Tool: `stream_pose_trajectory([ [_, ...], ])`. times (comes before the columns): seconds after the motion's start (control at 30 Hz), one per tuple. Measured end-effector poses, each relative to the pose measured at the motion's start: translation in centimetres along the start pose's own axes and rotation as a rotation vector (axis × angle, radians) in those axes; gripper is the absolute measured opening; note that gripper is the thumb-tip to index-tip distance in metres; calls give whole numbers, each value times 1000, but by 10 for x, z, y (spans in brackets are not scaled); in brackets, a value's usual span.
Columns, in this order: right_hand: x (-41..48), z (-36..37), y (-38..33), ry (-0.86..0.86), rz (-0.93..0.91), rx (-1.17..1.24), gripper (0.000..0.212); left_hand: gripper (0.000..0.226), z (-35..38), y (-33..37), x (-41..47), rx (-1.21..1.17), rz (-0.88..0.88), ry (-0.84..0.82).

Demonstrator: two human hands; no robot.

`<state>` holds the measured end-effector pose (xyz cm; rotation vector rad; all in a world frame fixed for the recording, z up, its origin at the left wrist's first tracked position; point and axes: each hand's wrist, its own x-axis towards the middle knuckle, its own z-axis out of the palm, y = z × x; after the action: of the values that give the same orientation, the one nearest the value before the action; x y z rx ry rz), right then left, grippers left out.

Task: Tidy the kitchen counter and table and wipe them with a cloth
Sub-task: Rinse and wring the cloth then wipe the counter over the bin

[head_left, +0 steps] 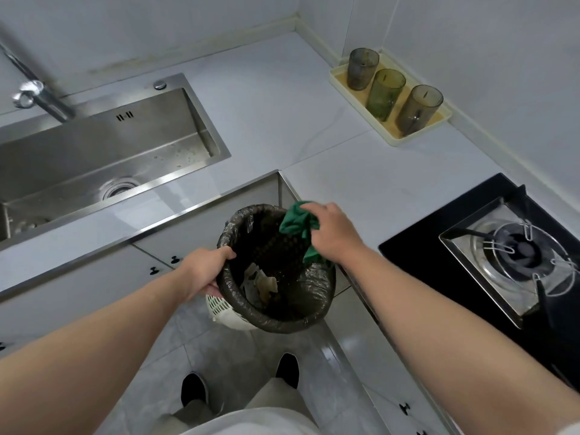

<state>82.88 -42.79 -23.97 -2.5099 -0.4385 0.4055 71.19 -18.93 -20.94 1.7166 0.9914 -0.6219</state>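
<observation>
My left hand grips the near-left rim of a white waste bin lined with a dark plastic bag, held up at the inner corner of the counter. Crumpled scraps lie at the bag's bottom. My right hand holds a bunched green cloth over the bin's far-right rim, part of it hanging inside. The white L-shaped counter runs behind and to the right.
A steel sink with a tap is at the left. A cream tray with three tinted glasses stands in the back right corner. A black gas hob sits at the right. Cabinet doors with black knobs lie below.
</observation>
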Motion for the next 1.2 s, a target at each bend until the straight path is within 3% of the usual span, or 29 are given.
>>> stream_pose_trajectory([
  [0.17,20,-57,44,155,209,-120,62,34,-2,-2,3,4,-2,-7],
  [0.3,-2,-29,60,65,414,-276,64,32,-1,-2,4,-4,-2,-16],
  [0.4,-17,8,35,39,316,-232,68,32,-1,-2,5,0,-1,-9],
  [0.53,-23,31,-5,-230,46,-119,64,32,1,-3,3,12,2,-1],
  [0.6,-23,25,-14,-167,12,-67,63,32,1,-4,3,13,4,-3],
  [0.7,-10,-2,-9,74,61,-30,65,32,2,-6,1,-7,2,-6],
  [0.8,4,-34,20,187,233,-153,62,32,2,-8,-1,-22,2,-11],
  [0.93,-14,-32,63,97,490,-368,57,31,3,-9,-2,-34,8,-18],
  [1.1,-31,2,36,81,403,-311,54,30,4,-10,-3,-28,13,-16],
  [1.2,-35,12,10,-56,295,-211,60,31,3,-12,1,-23,17,-17],
])
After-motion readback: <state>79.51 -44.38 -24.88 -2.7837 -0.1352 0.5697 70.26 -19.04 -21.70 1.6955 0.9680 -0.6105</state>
